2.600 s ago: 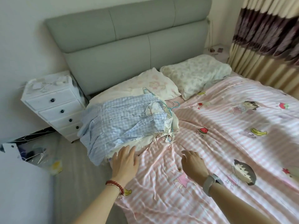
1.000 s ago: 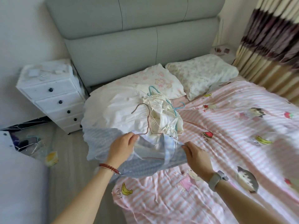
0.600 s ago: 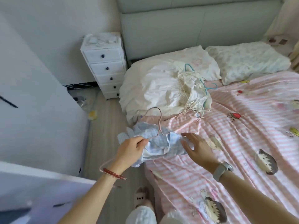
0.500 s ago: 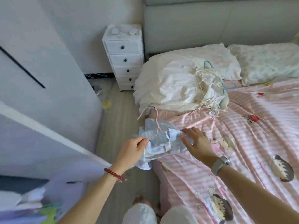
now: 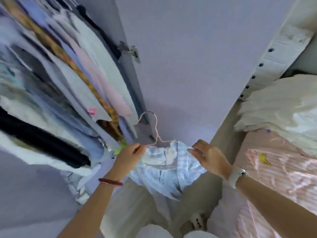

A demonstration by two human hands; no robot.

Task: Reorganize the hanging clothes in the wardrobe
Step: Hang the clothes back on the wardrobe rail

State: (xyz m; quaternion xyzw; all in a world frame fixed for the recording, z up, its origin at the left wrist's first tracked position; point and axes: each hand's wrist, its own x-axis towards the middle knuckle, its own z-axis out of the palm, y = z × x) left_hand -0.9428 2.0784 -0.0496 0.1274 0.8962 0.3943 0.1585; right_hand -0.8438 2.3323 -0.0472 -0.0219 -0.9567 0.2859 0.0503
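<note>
A blue-and-white checked garment [image 5: 169, 170] hangs between my hands on a thin pink hanger [image 5: 155, 129]. My left hand [image 5: 129, 156] pinches the garment's left shoulder together with the hanger wire. My right hand [image 5: 208, 156] grips the right shoulder of the cloth. The hanger's hook points up toward the open wardrobe, where several hanging clothes [image 5: 68, 78] fill the left of the view, blurred by motion.
The open wardrobe door [image 5: 188, 57] with a metal hinge [image 5: 130, 50] stands straight ahead. At the right are the bed with a pink striped cover [image 5: 281, 177], a white pile of clothes [image 5: 281, 109] and a white drawer unit [image 5: 274, 54]. Floor lies below.
I have turned from the bed to the wardrobe, lifting the checked garment on its hanger off the bed. Both hands still hold it.
</note>
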